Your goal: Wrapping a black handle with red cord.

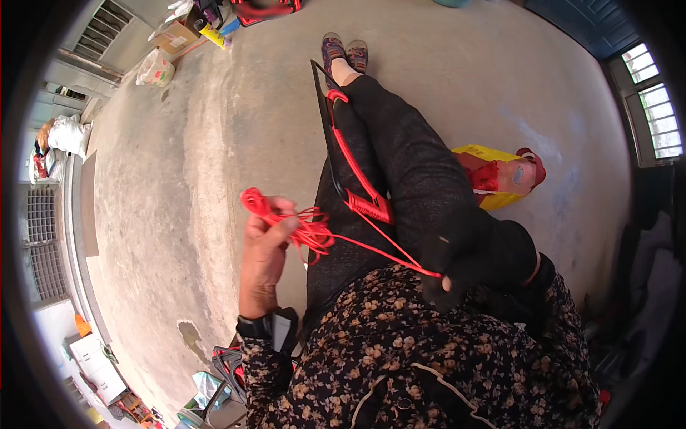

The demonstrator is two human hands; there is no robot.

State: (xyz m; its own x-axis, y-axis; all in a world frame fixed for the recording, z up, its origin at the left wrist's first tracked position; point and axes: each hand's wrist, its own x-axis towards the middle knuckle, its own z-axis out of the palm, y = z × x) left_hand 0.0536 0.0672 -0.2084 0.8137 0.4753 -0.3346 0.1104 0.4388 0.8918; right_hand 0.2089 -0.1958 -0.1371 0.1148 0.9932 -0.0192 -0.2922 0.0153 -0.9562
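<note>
My left hand (263, 247) is raised over the concrete floor and grips a tangled bundle of red cord (304, 229). A taut strand of that cord runs right to my right hand (464, 268), which wears a black glove and pinches the strand at about chest height. A black frame with a red strap and red ribbed grip (368, 204) lies along my outstretched legs in dark trousers. A black wrist device (268, 327) sits on my left wrist.
A yellow and red bag (500, 175) lies on the floor right of my legs. Boxes, bags and clutter (168, 50) stand at the far left wall. More red and black frames (229, 365) lie by my left elbow. Windows (654, 107) are at right.
</note>
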